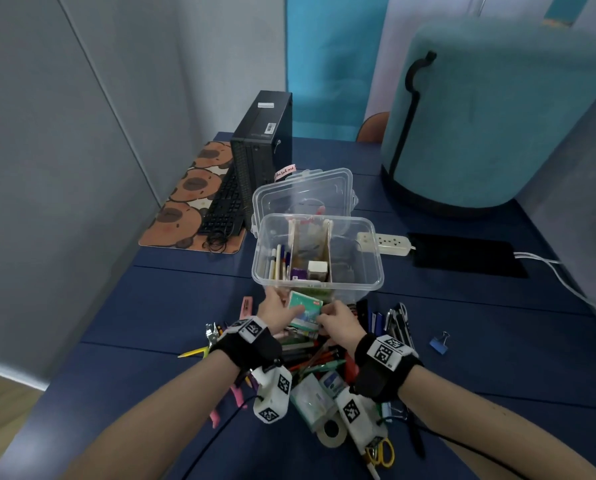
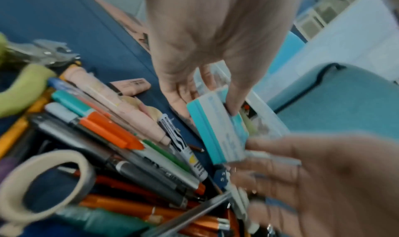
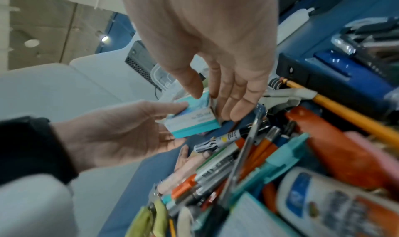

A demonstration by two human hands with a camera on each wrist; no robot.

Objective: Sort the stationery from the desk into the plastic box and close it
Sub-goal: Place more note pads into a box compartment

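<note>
The clear plastic box [image 1: 369,271] stands open on the blue desk, its lid [image 1: 338,181] tipped up behind it. Dividers split it: pens fill the left part, small boxes the middle. Just in front of it, both hands hold a small teal-and-white carton [image 1: 305,311] above the stationery pile [image 1: 310,358]. My left hand [image 2: 209,104] pinches the carton [image 2: 218,131] between thumb and fingers. My right hand [image 3: 213,104] has its thumb on top of the carton [image 3: 192,119] and its fingers at the end. The pile [image 2: 121,146] holds pens, markers, pencils and a tape roll [image 2: 43,186].
A computer tower [image 1: 261,147], keyboard [image 1: 223,206] and patterned mat [image 1: 185,188] stand at the back left. A power strip [image 1: 383,242] lies right of the box, a teal padded seat [image 1: 490,116] behind it. A blue binder clip [image 1: 439,342] and yellow scissors [image 1: 383,452] lie nearby.
</note>
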